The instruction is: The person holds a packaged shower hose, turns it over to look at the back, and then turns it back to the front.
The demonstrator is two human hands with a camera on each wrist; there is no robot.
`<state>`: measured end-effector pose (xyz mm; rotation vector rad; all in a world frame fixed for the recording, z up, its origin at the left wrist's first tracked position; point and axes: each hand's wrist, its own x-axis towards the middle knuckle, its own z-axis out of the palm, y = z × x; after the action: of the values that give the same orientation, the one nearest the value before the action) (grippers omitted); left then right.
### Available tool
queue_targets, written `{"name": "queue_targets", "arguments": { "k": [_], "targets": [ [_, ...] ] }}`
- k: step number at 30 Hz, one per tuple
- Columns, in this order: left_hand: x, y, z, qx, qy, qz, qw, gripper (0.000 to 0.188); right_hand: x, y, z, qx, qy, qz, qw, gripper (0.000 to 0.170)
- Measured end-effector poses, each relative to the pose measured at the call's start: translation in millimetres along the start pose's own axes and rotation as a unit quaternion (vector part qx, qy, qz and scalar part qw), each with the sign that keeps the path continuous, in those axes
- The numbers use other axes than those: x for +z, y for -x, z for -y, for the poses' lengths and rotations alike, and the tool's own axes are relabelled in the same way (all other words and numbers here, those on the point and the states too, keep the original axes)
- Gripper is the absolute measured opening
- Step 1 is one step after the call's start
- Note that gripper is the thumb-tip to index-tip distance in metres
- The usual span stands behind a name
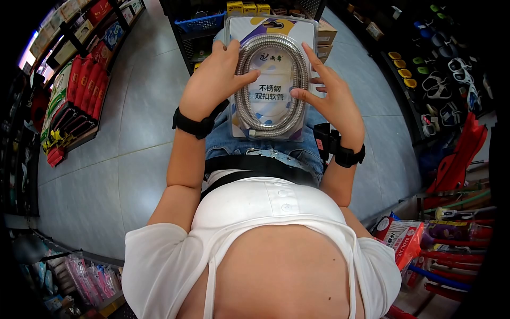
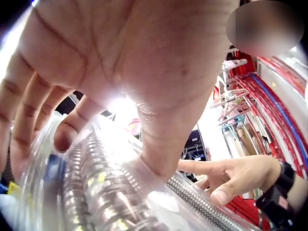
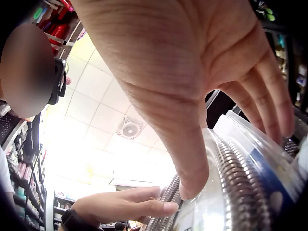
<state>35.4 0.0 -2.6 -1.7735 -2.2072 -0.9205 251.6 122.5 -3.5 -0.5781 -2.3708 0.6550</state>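
Observation:
A clear blister pack (image 1: 273, 26) stands in front of the person's jeans, holding a coiled metal shower hose (image 1: 303, 69) around a printed card. The left hand (image 1: 211, 80) grips the pack's left side, thumb over the front and fingers at the edge. On the opposite side, the right hand (image 1: 340, 98) holds the right edge, its thumb on the front near the card's lettering and its fingers partly hidden behind. From the left wrist view, the ribbed hose (image 2: 103, 183) lies under clear plastic between thumb and fingers. The right thumb (image 3: 192, 173) presses the plastic in the right wrist view.
Grey floor tiles (image 1: 143, 111) surround the person. A rack with a blue basket (image 1: 199, 24) stands just beyond the pack. Red packages (image 1: 85, 85) fill a shelf at left; slippers (image 1: 404, 72) hang at right. Red-wrapped poles (image 1: 451, 255) lie near the right elbow.

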Motion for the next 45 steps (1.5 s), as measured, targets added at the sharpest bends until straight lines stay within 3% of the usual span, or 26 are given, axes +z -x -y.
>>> {"name": "queue_targets", "arguments": {
  "k": [45],
  "targets": [
    [3,-1,-2,0.018,0.024,-0.044,0.999,0.054,-1,9,20,-0.026,0.083,-0.061,0.994,0.090]
  ]
}}
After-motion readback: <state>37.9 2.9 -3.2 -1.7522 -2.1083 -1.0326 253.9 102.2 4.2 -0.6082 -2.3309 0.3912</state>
